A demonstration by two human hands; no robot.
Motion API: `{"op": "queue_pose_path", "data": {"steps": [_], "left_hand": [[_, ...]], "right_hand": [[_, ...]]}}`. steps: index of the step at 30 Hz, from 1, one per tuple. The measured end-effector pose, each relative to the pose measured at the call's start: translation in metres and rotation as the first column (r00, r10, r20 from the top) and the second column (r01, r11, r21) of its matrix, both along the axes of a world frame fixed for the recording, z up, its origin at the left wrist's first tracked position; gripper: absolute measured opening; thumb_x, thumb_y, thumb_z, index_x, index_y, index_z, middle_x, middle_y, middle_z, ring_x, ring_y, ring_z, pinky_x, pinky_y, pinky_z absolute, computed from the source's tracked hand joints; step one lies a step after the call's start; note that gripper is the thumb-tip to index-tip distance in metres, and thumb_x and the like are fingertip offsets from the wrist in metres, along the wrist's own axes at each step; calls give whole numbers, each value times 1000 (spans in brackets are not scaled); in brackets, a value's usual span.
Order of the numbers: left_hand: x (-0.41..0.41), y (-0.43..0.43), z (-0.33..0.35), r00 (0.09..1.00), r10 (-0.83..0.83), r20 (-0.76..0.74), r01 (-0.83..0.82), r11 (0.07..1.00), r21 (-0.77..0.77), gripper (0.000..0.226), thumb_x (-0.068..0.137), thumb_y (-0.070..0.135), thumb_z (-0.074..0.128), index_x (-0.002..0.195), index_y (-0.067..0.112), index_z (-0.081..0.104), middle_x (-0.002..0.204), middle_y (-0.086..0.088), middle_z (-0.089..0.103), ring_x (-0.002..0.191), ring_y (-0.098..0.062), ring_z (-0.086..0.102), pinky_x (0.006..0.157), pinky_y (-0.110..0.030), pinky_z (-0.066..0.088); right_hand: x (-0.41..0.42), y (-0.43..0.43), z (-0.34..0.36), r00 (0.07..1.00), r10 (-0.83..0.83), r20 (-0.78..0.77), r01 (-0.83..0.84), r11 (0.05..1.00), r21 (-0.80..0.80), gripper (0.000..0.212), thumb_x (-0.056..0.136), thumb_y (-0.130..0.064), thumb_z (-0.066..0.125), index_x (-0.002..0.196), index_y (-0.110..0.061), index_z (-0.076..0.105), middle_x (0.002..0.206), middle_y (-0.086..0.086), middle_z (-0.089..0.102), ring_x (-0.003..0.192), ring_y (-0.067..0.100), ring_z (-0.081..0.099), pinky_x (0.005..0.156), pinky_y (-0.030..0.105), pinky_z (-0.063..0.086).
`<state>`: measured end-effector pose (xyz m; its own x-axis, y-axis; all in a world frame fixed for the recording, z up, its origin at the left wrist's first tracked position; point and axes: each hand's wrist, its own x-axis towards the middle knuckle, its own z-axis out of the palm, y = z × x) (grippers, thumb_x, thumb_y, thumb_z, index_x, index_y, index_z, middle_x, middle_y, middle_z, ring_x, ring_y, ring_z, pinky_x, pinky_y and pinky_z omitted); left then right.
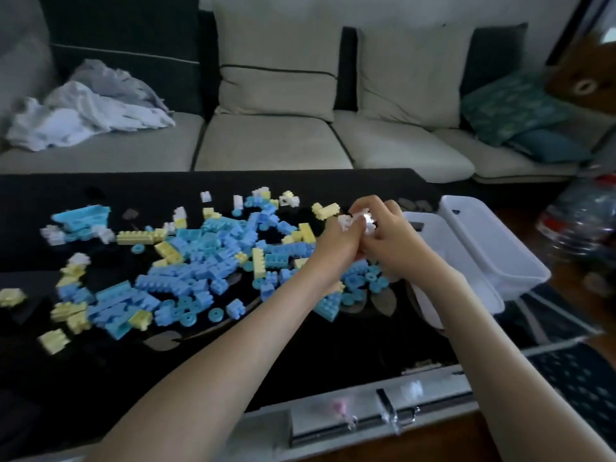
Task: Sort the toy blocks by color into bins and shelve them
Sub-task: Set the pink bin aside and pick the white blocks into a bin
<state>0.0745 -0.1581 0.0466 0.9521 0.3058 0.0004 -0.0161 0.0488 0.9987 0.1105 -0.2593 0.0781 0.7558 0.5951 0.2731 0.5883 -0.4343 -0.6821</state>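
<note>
Gripping clump of white blocks (pixel 358 221) w/ left hand (pixel 336 243) + right hand (pixel 390 238), fingers curled round it, just left of the bins (pixel 493 258). Blue n yellow blocks (pixel 206 261) piled further left of bins.

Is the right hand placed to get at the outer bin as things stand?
Likely yes: the right hand is beside the inner bin, with the outer bin open just beyond, nothing above it. It grips white blocks with the left hand.
</note>
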Motion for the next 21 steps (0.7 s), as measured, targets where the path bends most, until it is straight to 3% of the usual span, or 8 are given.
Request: {"op": "queue_pose_path", "data": {"steps": [3, 5, 9, 11, 14, 17, 19, 21], "left_hand": [[15, -22, -1, 993, -120, 12, 118, 985, 129, 31, 95, 25, 45, 88, 2, 64, 80, -19, 66, 75, -26, 65, 73, -41, 54], [20, -30, -3, 981, -195, -9, 194, 969, 154, 29, 94, 22, 47, 69, 10, 55, 59, -4, 54, 58, -17, 55, 64, -36, 47], [34, -47, -4, 957, -289, 1, 282, 935, 215, 40, 98, 27, 48, 60, 16, 40, 51, 6, 36, 46, -7, 38, 53, -24, 34], [42, -52, 2, 952, -307, 7, 292, 911, 290, 41, 97, 23, 49, 58, 17, 36, 52, 5, 31, 45, -7, 31, 50, -25, 30], [56, -52, 12, 978, -207, -33, 199, 873, 445, 22, 95, 25, 48, 74, 19, 43, 68, 2, 49, 60, -10, 46, 60, -32, 38], [70, -53, 15, 978, -184, -95, 207, 839, 503, 14, 97, 25, 46, 98, 12, 45, 94, -7, 59, 83, -18, 58, 78, -35, 48], [75, -60, 16, 969, -212, -126, 246, 798, 549, 19, 97, 27, 46, 104, 9, 45, 96, -8, 59, 84, -21, 60, 77, -36, 49], [80, -67, 13, 963, -234, -137, 267, 733, 626, 14, 98, 26, 44, 100, 12, 43, 89, -7, 54, 75, -21, 54, 65, -31, 42]], "right_hand": [[16, -32, -1, 998, -41, 45, 46, 994, -102, 27, 89, -11, 56, 115, -17, 48, 108, 2, 43, 86, 14, 50, 72, 21, 51], [23, -47, -7, 999, -40, 31, 44, 988, -145, 27, 87, -11, 59, 112, -17, 49, 110, 4, 45, 97, 21, 50, 83, 33, 49], [34, -71, -15, 998, -43, -54, 40, 998, -42, 27, 84, -12, 65, 101, -25, 49, 114, 7, 43, 95, 26, 55, 82, 39, 54], [43, -80, -16, 993, -116, -16, 116, 993, -37, 32, 82, -15, 69, 106, -22, 50, 117, 5, 47, 93, 22, 58, 75, 31, 51], [57, -91, -16, 970, -228, 79, 233, 970, -65, 30, 83, -26, 68, 107, -23, 51, 111, -3, 54, 81, 10, 59, 61, 18, 40], [66, -101, -20, 933, -350, 82, 356, 931, -85, 28, 88, -26, 63, 115, -21, 54, 113, -4, 54, 81, 6, 53, 61, 14, 36], [69, -106, -23, 922, -375, 92, 384, 914, -126, 35, 90, -23, 61, 123, -20, 52, 120, -1, 53, 90, 9, 50, 71, 18, 36], [70, -108, -25, 933, -355, 61, 360, 921, -150, 43, 90, -19, 60, 131, -20, 47, 127, 2, 51, 95, 10, 50, 78, 24, 38]]}}
